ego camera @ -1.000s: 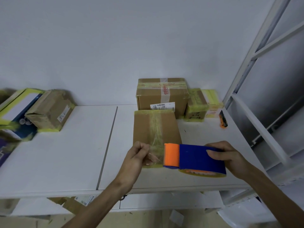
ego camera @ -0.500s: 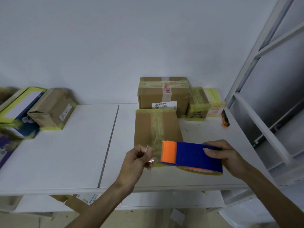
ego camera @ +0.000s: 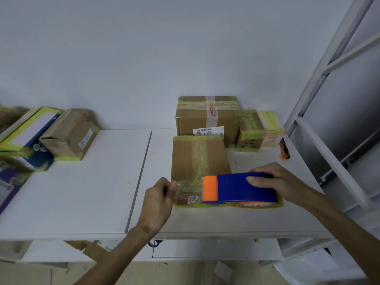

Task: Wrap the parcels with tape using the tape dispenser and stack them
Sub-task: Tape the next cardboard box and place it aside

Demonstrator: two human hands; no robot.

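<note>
A flat brown parcel (ego camera: 197, 157) with yellowish tape down its middle lies on the white table (ego camera: 82, 192). Over its near end my right hand (ego camera: 275, 179) grips a blue tape dispenser (ego camera: 242, 188) with an orange front. A strip of clear tape (ego camera: 186, 187) runs from the dispenser's front to my left hand (ego camera: 160, 198), which pinches the tape's free end just left of the parcel's near corner.
A larger taped carton (ego camera: 207, 118) and smaller yellow-taped boxes (ego camera: 253, 130) stand against the wall behind the parcel. An orange cutter (ego camera: 284, 151) lies at the right. More parcels (ego camera: 70, 134) sit at the far left. A white metal rack (ego camera: 329, 99) rises on the right.
My left hand has drawn the tape end leftward, away from the dispenser, lengthening the strip. The dispenser stays over the parcel's near end.
</note>
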